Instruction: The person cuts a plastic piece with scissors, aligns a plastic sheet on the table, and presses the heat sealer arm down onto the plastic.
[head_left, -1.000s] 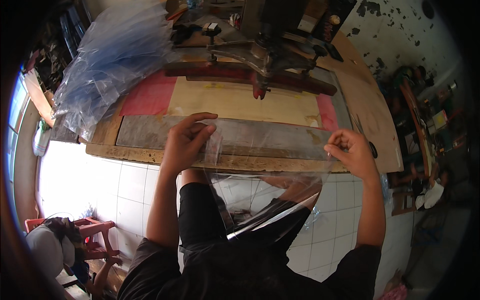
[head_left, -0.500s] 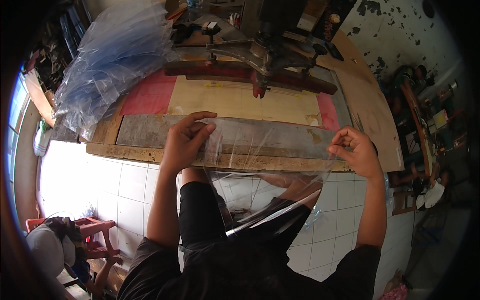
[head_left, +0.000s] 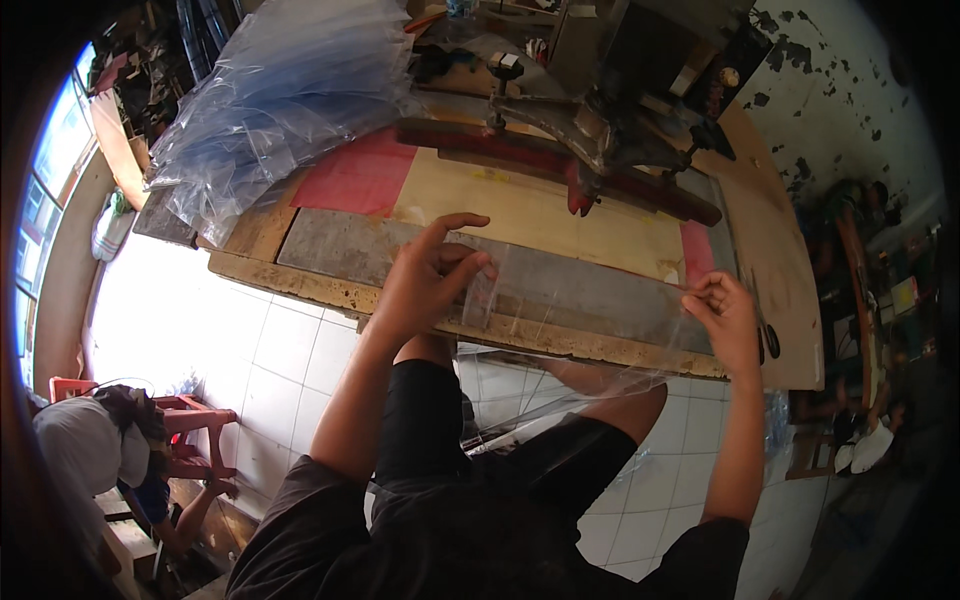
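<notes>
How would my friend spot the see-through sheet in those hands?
Find the big worktable, then look along its front edge. The see-through sheet hangs between the person's left hand and right hand. Unlike the bluish plastic heap at the table's left end, it's held, not piled.

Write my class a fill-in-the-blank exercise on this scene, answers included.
The left hand and right hand hold a sheet of clear ____.
A heap of clear sheets lies nearer the ____ hand.
The panel between the reddish patches is pale ____.
The scissors lie nearer the ____ hand.
Missing words: plastic; left; yellow; right.
</notes>
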